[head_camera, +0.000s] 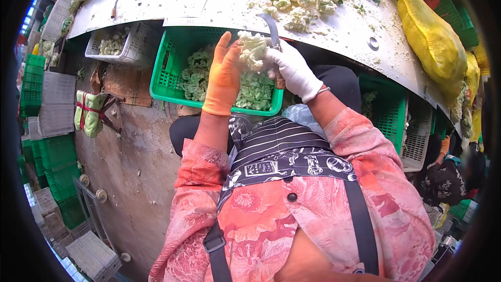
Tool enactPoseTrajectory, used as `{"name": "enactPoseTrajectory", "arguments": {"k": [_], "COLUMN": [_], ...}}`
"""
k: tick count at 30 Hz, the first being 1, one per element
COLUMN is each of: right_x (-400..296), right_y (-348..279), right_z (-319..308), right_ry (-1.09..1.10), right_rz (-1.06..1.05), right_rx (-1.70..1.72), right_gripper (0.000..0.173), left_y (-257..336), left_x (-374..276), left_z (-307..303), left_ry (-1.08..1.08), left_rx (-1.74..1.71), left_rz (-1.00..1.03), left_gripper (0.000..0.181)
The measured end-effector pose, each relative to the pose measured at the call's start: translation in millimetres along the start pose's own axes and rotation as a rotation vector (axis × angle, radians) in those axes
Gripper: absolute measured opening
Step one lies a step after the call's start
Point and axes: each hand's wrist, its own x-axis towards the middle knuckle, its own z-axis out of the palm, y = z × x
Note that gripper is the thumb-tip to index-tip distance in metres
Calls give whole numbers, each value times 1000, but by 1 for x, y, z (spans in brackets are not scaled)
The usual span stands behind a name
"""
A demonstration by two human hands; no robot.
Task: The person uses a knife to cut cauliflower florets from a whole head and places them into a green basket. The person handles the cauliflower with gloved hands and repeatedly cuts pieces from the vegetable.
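Note:
My left hand [225, 74], in an orange glove, holds a cauliflower piece [252, 51] above a green plastic crate [215, 106]. In a white glove, my right hand [293, 68] grips a knife with a curved blade [270, 23] and a brown handle, its fingers close against the cauliflower. The blade points up and away, over the table's edge. Cauliflower florets [254, 92] lie in the crate below both hands. More cut cauliflower [297, 0] is spread on the white table [188, 4] beyond.
A second knife [114, 9] lies at the table's left. Below it stands a white crate [117, 56] with florets. Yellow mesh sacks [434, 43] rest at the right. Another green crate [391, 113] is under the table. A co-worker [444, 176] sits at far right. Stacked crates [58, 156] stand left.

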Motion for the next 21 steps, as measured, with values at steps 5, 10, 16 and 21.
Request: {"name": "enactPoseTrajectory", "arguments": {"k": [5,10,16,21], "right_x": [-10,-24,-40,-39], "right_y": [7,9,10,10], "right_z": [21,29,31,11], "right_ry": [71,284,79,21], "right_rz": [-45,-444,-431,-467], "right_rx": [-375,-1059,-1016,-972], "right_gripper": [48,28,17,17], "left_y": [-18,-11,1,10], "left_x": [2,10,12,14], "left_z": [-11,-27,-28,-36], "left_ry": [-69,33,-40,-201], "left_rx": [-329,-531,-647,-661], "left_rz": [-40,-138,-221,-355], "left_gripper": [50,46,52,57]}}
